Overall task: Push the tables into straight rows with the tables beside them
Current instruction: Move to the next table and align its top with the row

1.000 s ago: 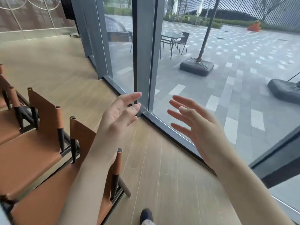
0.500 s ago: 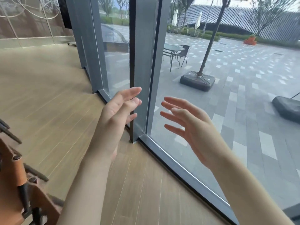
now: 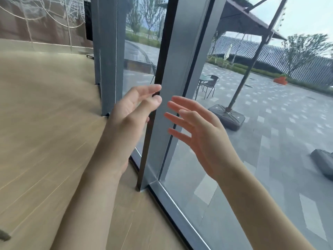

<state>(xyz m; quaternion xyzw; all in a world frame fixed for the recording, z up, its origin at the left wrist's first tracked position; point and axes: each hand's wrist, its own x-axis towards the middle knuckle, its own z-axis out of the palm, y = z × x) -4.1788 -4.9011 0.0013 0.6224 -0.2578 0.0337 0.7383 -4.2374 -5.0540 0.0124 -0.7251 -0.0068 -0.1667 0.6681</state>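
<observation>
Both hands are raised in the air, holding nothing. The left hand (image 3: 129, 112) has its fingers loosely extended in front of a grey window post (image 3: 173, 83); the right hand (image 3: 203, 136) spreads straight fingers before the glass pane (image 3: 234, 177). The post's foot and the metal sill (image 3: 180, 210) mark the room's edge on the right. To the left, bare wooden floor (image 3: 45, 141) stretches open toward the far wall. No indoor tables are in view; only a small patio table (image 3: 204, 80) with a chair (image 3: 210, 85) stands outside.
</observation>
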